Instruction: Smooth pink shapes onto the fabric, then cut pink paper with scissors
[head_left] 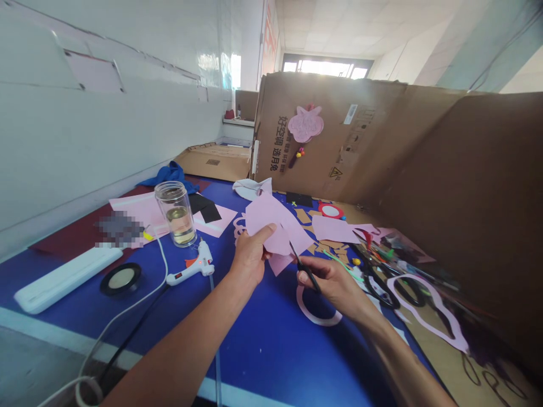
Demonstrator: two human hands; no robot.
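Observation:
My left hand pinches a sheet of pink paper between thumb and fingers, holding it up over the blue table. Black-handled scissors are in my right hand, fingers closed round the handles. Their blades point up and left into the paper, where a slit shows; part of the blades is hidden by the sheet. Below my right hand lies a curved pink paper strip. Just behind my left hand, looped pink cut-outs rest on the table.
Left of my hands are a white glue gun, a glass jar with yellowish liquid, a roll of tape and a white power strip with cords. Cardboard scraps and a pink ring lie right. A tall cardboard panel stands behind.

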